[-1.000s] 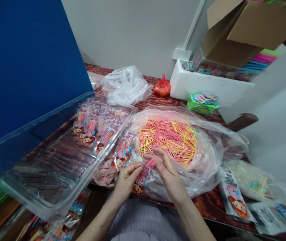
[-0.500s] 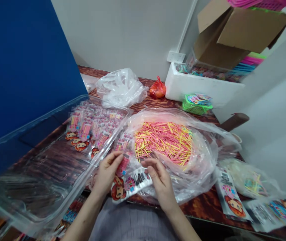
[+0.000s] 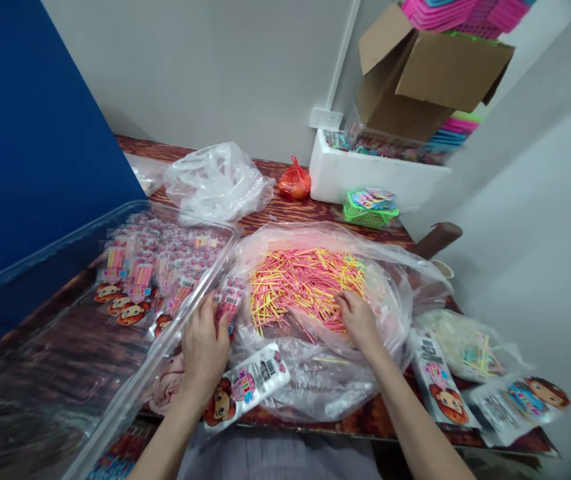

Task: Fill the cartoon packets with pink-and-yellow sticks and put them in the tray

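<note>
A heap of thin pink and yellow sticks point(image 3: 305, 283) lies in an open clear plastic bag point(image 3: 315, 393). My right hand point(image 3: 360, 323) is at the heap's right side, its fingers pinched together on some sticks. My left hand point(image 3: 204, 347) is beside the right rim of a clear plastic tray point(image 3: 153, 357), thumb and fingers apart. Just past its thumb lie filled packets point(image 3: 229, 300) of sticks. A flat silver packet point(image 3: 253, 383) printed with a cartoon face rests on the bag's near edge, between my forearms. Many filled packets point(image 3: 140, 273) are visible through the tray.
At right lie two stacks of printed packets point(image 3: 440, 380) point(image 3: 520, 407) and a small bag of sticks point(image 3: 480, 353). Behind stand a green basket point(image 3: 370, 213), a white foam box point(image 3: 375, 177) under a cardboard box point(image 3: 415, 80), a red bag point(image 3: 294, 181) and a crumpled clear bag point(image 3: 218, 180).
My right hand has moved away and right, from beside the silver packet onto the stick heap. My left hand has moved from the silver packet toward the tray's rim. The view has shifted.
</note>
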Demonstrator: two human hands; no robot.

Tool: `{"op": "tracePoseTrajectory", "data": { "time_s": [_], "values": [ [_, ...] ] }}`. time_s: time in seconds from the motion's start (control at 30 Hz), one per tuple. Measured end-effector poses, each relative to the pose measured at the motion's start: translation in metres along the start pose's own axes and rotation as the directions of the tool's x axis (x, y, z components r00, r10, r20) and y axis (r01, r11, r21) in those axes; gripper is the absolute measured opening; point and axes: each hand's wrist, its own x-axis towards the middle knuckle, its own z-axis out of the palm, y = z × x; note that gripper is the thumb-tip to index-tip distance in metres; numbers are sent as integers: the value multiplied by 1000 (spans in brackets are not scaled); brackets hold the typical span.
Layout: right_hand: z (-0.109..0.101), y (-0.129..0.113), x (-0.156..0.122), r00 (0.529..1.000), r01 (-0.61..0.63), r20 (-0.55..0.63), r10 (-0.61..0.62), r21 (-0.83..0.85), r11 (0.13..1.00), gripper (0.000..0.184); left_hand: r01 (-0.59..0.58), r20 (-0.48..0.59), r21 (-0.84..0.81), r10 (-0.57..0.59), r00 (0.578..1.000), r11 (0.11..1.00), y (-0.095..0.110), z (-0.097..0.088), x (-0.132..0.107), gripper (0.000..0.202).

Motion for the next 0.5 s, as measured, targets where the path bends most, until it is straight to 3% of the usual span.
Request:
{"op": "tracePoseTrajectory", "data": {
  "time_s": [0.07,0.13,0.2,0.3,0.5],
  "values": [
    [-7,18,2,1000,4,7,-4,-42,999,21,-137,107,-56,142,984,989,6,-10,-21,37],
    [-11,26,-6,998,38,58,-33,-80,996,20,-276,275,-116,298,914,954,11,-14,-47,37],
    [-13,27,-18,985,120,142,-95,-174,977,18,-302,367,-64,304,879,951,13,-12,-68,47],
    [-15,20,-31,947,266,272,-173,-354,897,17,-286,392,24,254,884,958,14,-6,-83,52],
    [-15,-1,-33,905,400,381,-189,-612,682,16,-258,408,47,217,887,965,20,-1,-68,33]
  ]
}}
